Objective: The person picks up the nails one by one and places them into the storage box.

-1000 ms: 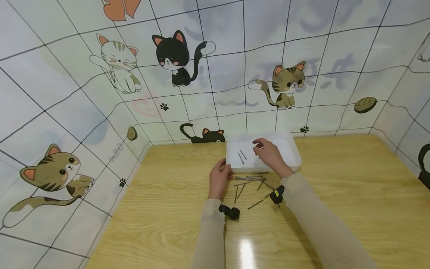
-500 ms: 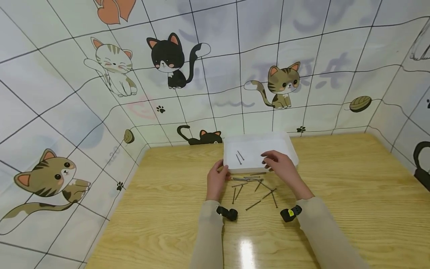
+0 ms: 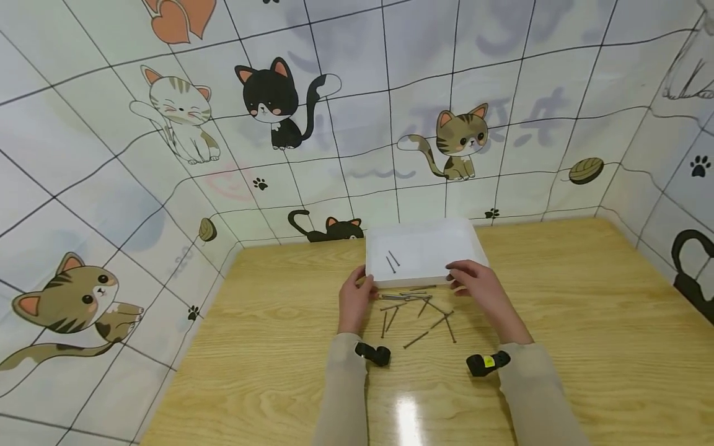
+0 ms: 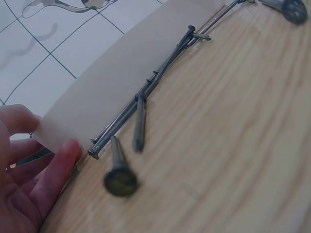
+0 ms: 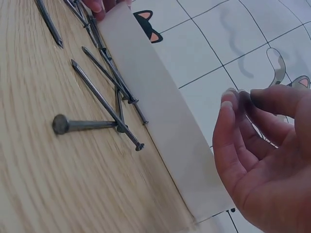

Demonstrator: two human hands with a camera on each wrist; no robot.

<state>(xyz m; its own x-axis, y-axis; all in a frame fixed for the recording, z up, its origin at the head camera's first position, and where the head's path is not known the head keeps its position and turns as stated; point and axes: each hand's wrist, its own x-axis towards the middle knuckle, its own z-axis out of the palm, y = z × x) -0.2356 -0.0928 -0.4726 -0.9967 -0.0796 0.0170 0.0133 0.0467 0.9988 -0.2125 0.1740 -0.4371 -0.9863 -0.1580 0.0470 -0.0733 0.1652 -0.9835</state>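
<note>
A shallow white tray (image 3: 432,244) stands against the back wall, with two nails (image 3: 392,264) lying inside near its left end. My left hand (image 3: 354,303) holds the tray's front left corner; in the left wrist view its thumb (image 4: 65,162) presses the front wall and the other fingers lie round the side. Over the front right part of the tray hovers my right hand (image 3: 482,288). Its fingers are loosely bent, thumb and fingertips close together, and no thing shows between them in the right wrist view. Several loose nails (image 3: 415,340) lie scattered before the tray, some crossing.
The wooden table (image 3: 290,371) reaches out on both sides of the tray and toward me. Behind it hangs a white gridded wall covering (image 3: 368,111) with cartoon cats. A black loop-shaped print (image 3: 691,272) shows at the far right.
My right hand has drawn back from above the tray's middle to its front right edge. The left hand stays on the corner. The view has shifted slightly, and the nails appear unmoved.
</note>
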